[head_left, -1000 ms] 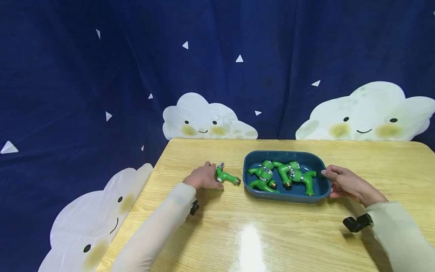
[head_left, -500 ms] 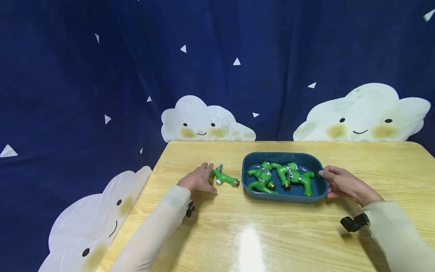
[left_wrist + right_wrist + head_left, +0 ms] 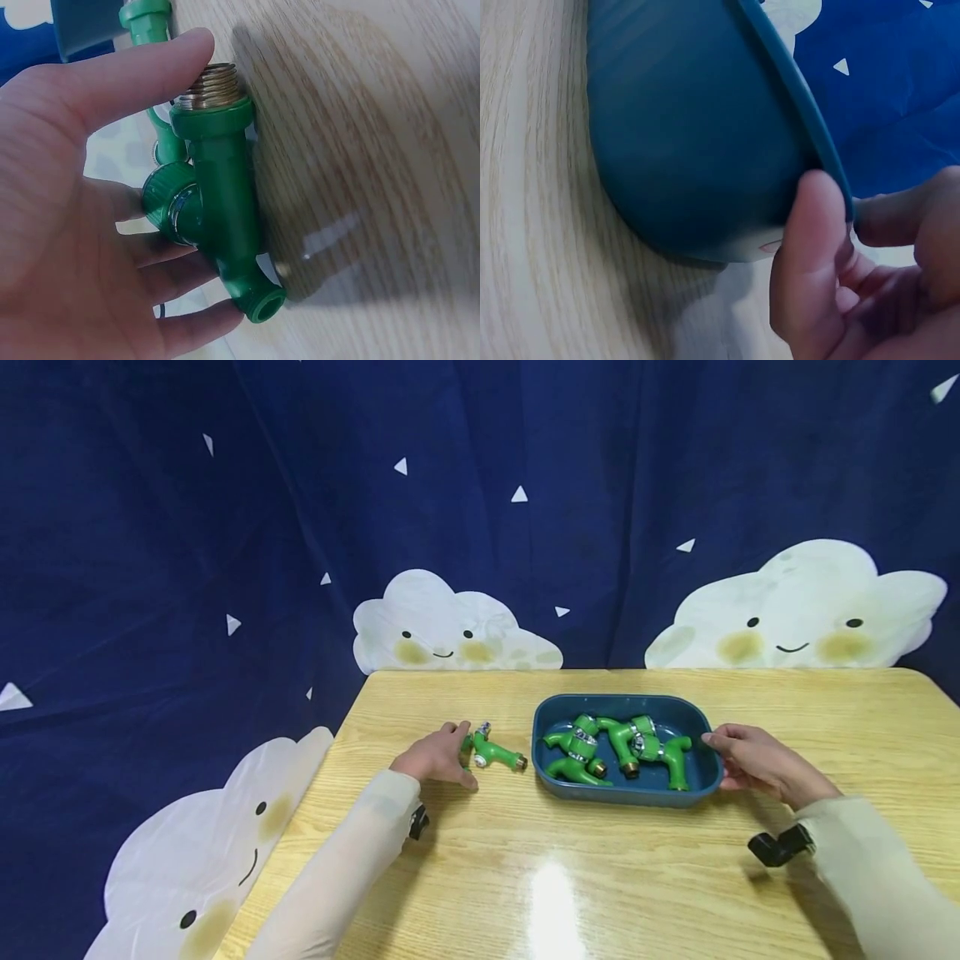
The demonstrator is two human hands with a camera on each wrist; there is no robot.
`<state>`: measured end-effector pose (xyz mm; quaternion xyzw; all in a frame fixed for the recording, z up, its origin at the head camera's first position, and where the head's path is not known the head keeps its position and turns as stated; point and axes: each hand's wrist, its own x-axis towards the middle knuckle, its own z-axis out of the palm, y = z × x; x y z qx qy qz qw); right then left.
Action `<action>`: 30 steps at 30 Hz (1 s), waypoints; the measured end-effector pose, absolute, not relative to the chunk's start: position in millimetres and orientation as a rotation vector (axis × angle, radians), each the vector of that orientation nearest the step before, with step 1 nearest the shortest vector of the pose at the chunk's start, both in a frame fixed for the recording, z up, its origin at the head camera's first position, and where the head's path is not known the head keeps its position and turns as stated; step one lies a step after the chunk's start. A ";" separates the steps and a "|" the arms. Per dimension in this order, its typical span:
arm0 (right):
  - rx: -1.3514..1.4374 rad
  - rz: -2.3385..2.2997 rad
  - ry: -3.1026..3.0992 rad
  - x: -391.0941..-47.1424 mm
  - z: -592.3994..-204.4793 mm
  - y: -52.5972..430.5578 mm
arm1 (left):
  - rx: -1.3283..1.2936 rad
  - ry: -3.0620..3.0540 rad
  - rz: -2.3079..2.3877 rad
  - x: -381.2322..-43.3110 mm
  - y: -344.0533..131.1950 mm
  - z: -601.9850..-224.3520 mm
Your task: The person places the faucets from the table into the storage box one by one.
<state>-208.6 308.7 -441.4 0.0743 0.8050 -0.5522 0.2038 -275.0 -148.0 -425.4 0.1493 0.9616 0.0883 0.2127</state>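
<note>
Left wrist view, green tap point(image 3: 223, 180) with brass thread and open spout, low at the wooden table point(image 3: 360, 150), held in curled fingers of the left hand point(image 3: 82, 195), head view alone showing other taps point(image 3: 582, 742) inside the blue tray point(image 3: 622, 796), right hand point(image 3: 768, 766) pinching its rim.

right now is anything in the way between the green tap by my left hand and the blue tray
Yes: a second green tap lies on the table between the nearer tap at the left hand and the blue tray, whose raised left wall is also in the way. Nothing visible blocks the space above.
</note>
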 end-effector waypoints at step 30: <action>0.195 -1.611 2.167 -214.5 -441.5 319.3 | 0.462 2.643 0.266 -277.7 -154.9 -429.3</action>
